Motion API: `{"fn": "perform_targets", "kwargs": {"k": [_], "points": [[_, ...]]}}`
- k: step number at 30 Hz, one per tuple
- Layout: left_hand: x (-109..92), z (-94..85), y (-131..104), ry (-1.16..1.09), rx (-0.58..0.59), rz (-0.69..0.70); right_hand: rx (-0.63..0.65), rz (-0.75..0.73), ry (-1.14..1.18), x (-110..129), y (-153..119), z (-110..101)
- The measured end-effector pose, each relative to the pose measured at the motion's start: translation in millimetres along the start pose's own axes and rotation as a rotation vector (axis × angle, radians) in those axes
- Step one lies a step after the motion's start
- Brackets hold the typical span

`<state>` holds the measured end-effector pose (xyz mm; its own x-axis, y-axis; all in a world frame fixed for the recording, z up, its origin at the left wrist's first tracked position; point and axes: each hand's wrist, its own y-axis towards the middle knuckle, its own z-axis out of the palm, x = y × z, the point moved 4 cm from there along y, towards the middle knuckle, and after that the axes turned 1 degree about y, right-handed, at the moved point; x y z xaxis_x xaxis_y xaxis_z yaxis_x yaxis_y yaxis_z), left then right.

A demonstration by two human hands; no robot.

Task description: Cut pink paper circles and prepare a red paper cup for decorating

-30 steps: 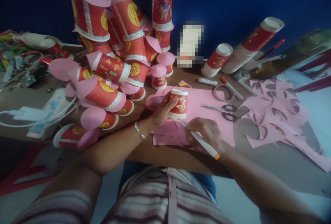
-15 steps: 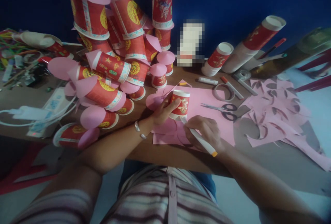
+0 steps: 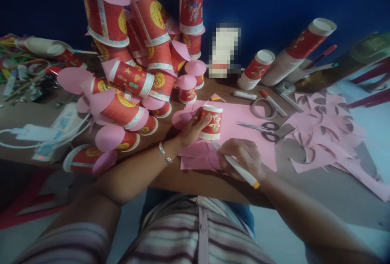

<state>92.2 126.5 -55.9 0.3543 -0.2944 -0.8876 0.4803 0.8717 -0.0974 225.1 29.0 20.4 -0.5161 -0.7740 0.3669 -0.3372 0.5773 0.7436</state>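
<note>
My left hand (image 3: 193,130) is wrapped round a small red paper cup (image 3: 215,122) with white rims and a gold figure, held over pink paper. In my right hand (image 3: 240,154) is a white marker (image 3: 243,171) with an orange end; its tip points up and left, just below the cup's lower rim. Pink sheets (image 3: 256,147) lie under both hands. Scissors (image 3: 262,127) rest on the pink paper to the right, beside a roll of tape (image 3: 263,109).
Red cups with pink cone tops (image 3: 131,113) crowd the left. Pink paper scraps (image 3: 323,130) lie at right, below a tall red-and-white tube (image 3: 309,44). A white power strip (image 3: 56,134) with a cable sits at far left, near the table's front edge (image 3: 195,182).
The marker's tip has come slightly down and away from the cup's lower rim, and its orange end has moved a little right. The cup has shifted slightly left and up.
</note>
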Motion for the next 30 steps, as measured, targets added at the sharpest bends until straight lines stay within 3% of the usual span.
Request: {"fn": "perform_targets", "kwargs": {"k": [30], "points": [[2.7, 1.1, -1.7, 0.077, 0.011, 0.023, 0.044, 0.033, 0.013, -5.4, -5.9, 6.4]]}}
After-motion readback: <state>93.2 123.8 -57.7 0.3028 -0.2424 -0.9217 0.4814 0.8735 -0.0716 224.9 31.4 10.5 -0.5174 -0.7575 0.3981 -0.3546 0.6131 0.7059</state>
